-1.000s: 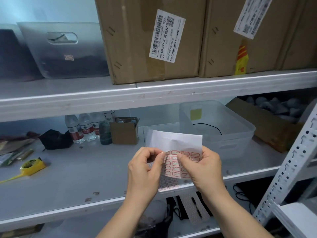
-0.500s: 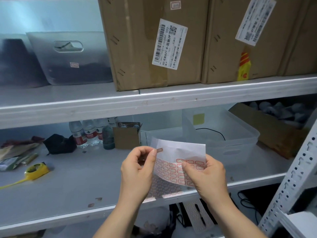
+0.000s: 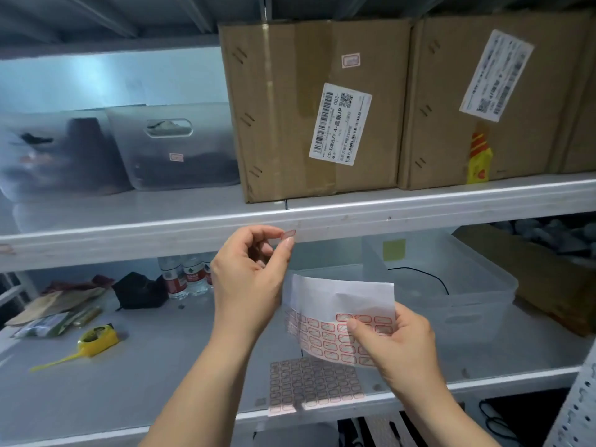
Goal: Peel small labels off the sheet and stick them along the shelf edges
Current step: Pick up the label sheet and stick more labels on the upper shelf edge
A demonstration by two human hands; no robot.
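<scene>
Shelf edge (image 3: 354, 225), one label (image 3: 288, 234), two sheets (image 3: 342, 324)

My left hand (image 3: 248, 272) is raised, wrist bent back, thumb and forefinger pinching a small label (image 3: 288, 234) at their tips, the other fingers curled loosely. My right hand (image 3: 395, 341) sits lower and to its right, thumb on top, gripping the label sheet (image 3: 338, 321).

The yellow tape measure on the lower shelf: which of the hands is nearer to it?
Left. The left hand is raised to the right of and above the yellow tape measure, pinching a small label. The right hand is farther right, holding the label sheet.
</scene>
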